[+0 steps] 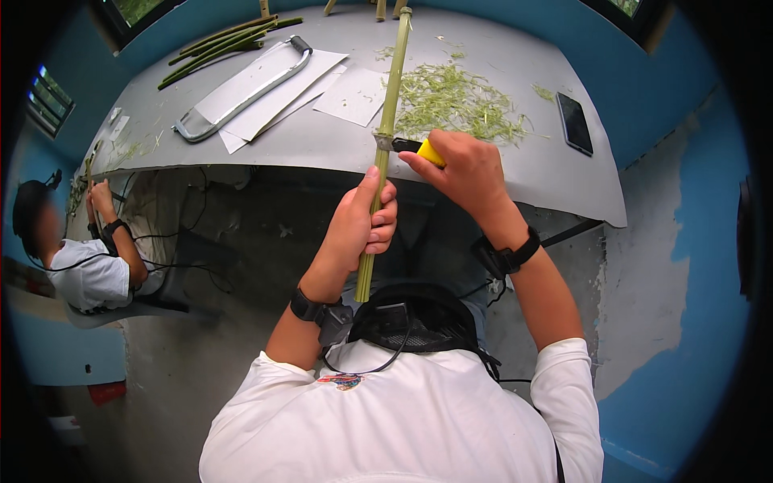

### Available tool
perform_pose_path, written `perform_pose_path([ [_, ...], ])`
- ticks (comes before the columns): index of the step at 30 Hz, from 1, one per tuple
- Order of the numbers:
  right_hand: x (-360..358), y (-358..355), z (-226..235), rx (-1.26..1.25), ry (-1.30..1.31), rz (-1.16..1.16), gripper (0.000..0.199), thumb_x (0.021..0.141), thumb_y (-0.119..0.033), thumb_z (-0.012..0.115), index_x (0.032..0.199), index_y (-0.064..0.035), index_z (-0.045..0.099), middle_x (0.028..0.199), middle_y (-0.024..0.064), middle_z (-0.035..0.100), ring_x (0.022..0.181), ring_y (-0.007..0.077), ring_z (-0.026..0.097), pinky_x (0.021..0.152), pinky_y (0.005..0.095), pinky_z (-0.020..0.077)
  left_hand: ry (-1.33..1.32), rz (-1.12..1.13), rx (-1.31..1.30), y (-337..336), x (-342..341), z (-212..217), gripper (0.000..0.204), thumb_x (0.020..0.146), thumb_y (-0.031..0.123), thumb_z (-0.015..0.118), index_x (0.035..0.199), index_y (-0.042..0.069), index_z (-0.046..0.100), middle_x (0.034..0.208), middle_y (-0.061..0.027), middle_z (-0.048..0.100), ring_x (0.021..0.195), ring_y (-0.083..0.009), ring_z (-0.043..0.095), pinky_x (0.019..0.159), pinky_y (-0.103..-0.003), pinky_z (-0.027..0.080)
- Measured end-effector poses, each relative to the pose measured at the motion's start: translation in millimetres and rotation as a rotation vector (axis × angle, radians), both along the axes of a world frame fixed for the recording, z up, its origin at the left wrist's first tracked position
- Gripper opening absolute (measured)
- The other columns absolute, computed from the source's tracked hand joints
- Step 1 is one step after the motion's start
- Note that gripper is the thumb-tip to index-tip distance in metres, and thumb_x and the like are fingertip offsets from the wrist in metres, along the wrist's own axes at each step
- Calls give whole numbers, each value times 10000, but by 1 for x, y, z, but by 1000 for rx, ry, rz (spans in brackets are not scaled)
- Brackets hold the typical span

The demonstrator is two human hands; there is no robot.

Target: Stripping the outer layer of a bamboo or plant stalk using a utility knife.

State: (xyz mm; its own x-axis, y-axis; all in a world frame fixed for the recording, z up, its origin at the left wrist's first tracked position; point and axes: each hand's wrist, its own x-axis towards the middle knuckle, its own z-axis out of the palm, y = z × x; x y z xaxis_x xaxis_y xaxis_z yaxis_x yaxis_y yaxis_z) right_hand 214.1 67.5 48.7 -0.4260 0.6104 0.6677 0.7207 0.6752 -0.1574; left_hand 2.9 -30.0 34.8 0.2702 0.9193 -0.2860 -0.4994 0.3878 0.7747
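1. Left grip point(358, 216): the fingers were wrapped around the lower part of a green stalk point(394, 88).
2. Right grip point(471, 165): it was closed around a yellow-and-black knife point(432, 153), whose front end lay against the stalk, just beyond the left grip.
3. Stalk: it ran from near the person's waist, across the near edge of the gray tabletop point(527, 60), to its far side.
4. Pale green shavings point(459, 101): these were scattered right of the stalk.
5. Dark phone point(574, 125): it lay farther right, near the tabletop's edge.
6. White sheets point(352, 95): these lay left of the stalk, with a hacksaw point(264, 90) resting partly on them.
7. Other green stalks point(213, 54): these formed a loose bundle at the far left.
8. Co-worker point(88, 274): this person sat at the left.
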Motion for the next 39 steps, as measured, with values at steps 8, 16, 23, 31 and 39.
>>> perform_pose_path([
  [8,-4,6,1,-15,106,-180,594,1051,-599,758,796,-85,604,677,108,636,591,346,678,523,450,522,-143,-102,-97,-5,-1,-7,473,1229,564,434,1015,147,498,679,72,351,455,-26,284,369,-197,271],
  [16,-5,5,-9,-16,93,-234,604,1071,-625,721,818,-89,605,654,120,648,580,362,690,514,449,529,-386,-153,19,4,-18,-21,425,1256,445,343,1214,85,564,793,36,423,549,-57,387,443,-217,373],
  [23,-6,7,-12,4,112,-219,612,1076,-640,708,821,-93,603,648,121,647,582,365,696,512,456,525,-412,-127,155,7,-18,-13,521,1274,460,311,1393,21,564,966,-25,556,772,-125,606,728,-309,624],
  [31,10,0,-2,-80,329,-87,622,1094,-622,709,838,-71,579,646,111,582,580,328,600,549,446,466,-320,-56,339,13,-10,-4,493,1255,475,344,1340,50,577,1143,-87,680,1187,-264,742,1140,-493,609],
  [39,36,-53,40,-527,623,31,579,1078,-547,789,908,-15,635,718,48,565,692,135,495,632,361,428,-83,97,629,19,-8,6,452,1229,469,451,1367,72,618,1387,-78,597,1264,-170,617,1091,-399,559],
])
